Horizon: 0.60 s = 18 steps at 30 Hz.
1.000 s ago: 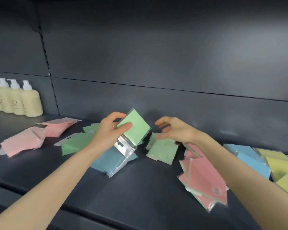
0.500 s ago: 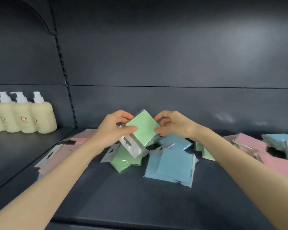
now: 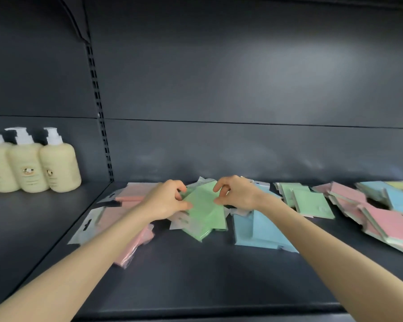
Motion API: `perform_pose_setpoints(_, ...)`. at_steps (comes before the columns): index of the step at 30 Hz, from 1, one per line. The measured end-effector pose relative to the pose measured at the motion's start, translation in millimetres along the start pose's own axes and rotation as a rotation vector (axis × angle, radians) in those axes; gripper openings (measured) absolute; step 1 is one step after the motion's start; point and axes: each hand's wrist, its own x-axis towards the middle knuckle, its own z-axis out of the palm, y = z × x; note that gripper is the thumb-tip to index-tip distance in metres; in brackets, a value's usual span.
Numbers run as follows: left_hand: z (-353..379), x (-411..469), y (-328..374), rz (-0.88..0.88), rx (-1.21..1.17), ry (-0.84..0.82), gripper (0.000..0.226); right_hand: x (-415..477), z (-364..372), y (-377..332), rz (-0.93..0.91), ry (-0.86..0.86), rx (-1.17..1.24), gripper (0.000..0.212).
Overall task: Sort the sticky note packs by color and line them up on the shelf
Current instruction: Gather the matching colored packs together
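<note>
Green pack [image 3: 201, 206], tab end pointing near-left, pinched between fingers of left hand [image 3: 165, 201] and right hand [image 3: 239, 194]

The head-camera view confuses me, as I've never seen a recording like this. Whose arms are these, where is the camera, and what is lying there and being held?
There is no machine here. A person wears a camera on the head, looking forward and down, so the two bare arms reaching in from below are their own. The left hand and right hand appear to pinch opposite edges of one green pack of sticky notes, low over more green packs. On the dark shelf lie pink packs at the left and blue packs beside the right wrist. Further right is a mixed heap of green, pink, blue and yellow ones. Cream pump bottles stand at the far left.
</note>
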Motion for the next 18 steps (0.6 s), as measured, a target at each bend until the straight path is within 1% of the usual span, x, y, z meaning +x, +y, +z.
perform_pose_setpoints(1, 1, 0, -1, 0.001, 0.036, -0.010, 0.036, 0, 0, -1, -0.007, 0.007, -0.037, 0.034)
perform_pose_setpoints(3, -2, 0, 2, 0.035, 0.108, 0.024, 0.037, -2, -1, -2, -0.017, 0.024, -0.092, 0.036)
perform_pose_setpoints(5, -6, 1, 10, 0.105, 0.152, 0.072, 0.034, -6, -5, -2, -0.019, 0.046, -0.126, 0.037)
perform_pose_setpoints(7, -8, 3, 24, 0.180, 0.183, 0.081, 0.033, -13, -15, 2, -0.016, 0.084, -0.151, 0.038)
perform_pose_setpoints(11, -5, 6, 67, 0.360, 0.257, 0.043, 0.044, -39, -49, 21, 0.004, 0.195, -0.205, 0.039)
perform_pose_setpoints(14, 7, 6, 104, 0.470, 0.287, 0.032, 0.050, -67, -78, 44, 0.070, 0.265, -0.236, 0.039)
perform_pose_setpoints(18, 34, 7, 159, 0.594, 0.300, 0.039, 0.050, -115, -113, 82, 0.171, 0.356, -0.271, 0.041)
